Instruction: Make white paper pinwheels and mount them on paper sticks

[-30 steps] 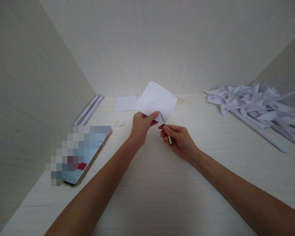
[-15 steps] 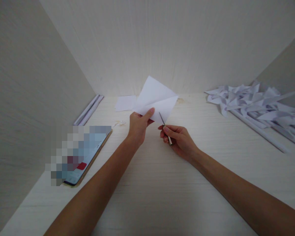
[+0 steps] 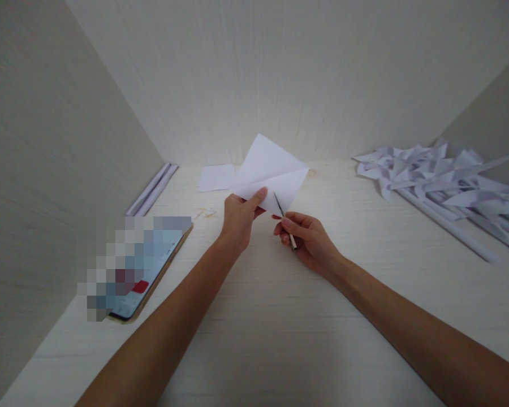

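Observation:
My left hand (image 3: 238, 216) pinches the lower edge of a white folded paper square (image 3: 271, 171) and holds it tilted above the desk, thumb on top. My right hand (image 3: 306, 237) is closed round a thin tool with a dark pointed blade and a white handle (image 3: 285, 221). The blade tip touches the paper's lower edge, just right of my left thumb. I cannot tell whether the tool is a small knife or narrow scissors.
A phone (image 3: 142, 274) lies on the pale wooden desk (image 3: 280, 328) at the left. Two white paper rolls (image 3: 152, 189) lie along the left wall. A loose white sheet (image 3: 216, 177) lies at the back. Several folded paper pinwheels on white sticks (image 3: 445, 181) are heaped at the right.
The paper has been turned and lifted slightly in my left hand, so a crease now shows. The blade, one second ago behind the paper's corner, now lies against its lower edge.

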A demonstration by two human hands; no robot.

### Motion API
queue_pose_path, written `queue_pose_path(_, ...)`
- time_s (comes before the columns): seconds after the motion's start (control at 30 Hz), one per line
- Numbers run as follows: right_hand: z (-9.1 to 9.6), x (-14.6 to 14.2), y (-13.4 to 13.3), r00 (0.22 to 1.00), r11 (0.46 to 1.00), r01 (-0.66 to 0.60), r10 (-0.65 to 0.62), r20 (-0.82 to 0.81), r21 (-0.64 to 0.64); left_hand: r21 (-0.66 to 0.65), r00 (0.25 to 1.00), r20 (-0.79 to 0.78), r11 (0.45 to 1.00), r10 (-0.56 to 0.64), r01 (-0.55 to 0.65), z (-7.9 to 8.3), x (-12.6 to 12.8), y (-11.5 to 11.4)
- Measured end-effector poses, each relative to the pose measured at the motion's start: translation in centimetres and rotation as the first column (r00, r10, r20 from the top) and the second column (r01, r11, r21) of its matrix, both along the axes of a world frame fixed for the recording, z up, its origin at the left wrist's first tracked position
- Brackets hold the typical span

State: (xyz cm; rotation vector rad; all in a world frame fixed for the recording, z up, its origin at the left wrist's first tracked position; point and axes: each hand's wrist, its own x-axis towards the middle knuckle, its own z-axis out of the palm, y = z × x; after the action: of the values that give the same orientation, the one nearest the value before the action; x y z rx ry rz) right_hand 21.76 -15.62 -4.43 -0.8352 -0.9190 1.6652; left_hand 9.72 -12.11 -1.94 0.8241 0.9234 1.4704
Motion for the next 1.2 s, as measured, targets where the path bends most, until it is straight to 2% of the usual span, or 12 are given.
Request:
queue_pose_path(0.43, 0.02, 0.12, 0.04, 1.000, 1.000, -0.001, 0.001, 0.013, 0.003, -0.035, 1.000, -0.009, 0.999, -0.007, 0.007, -0.12, 0.02, -0.04)
queue_pose_path(0.87, 0.09, 0.04, 0.11, 1.000, 1.000, 0.021, -0.021, -0.004, -0.013, 0.006, 0.997, -0.073, 1.000, -0.011, 0.012, -0.12, 0.12, -0.26)
queue_pose_path(1.2, 0.07, 0.06, 0.06, 0.999, 0.999, 0.036, -0.036, 0.005, -0.014, 0.006, 0.998, -0.063, 1.000, -0.008, 0.009, -0.22, 0.26, -0.40)
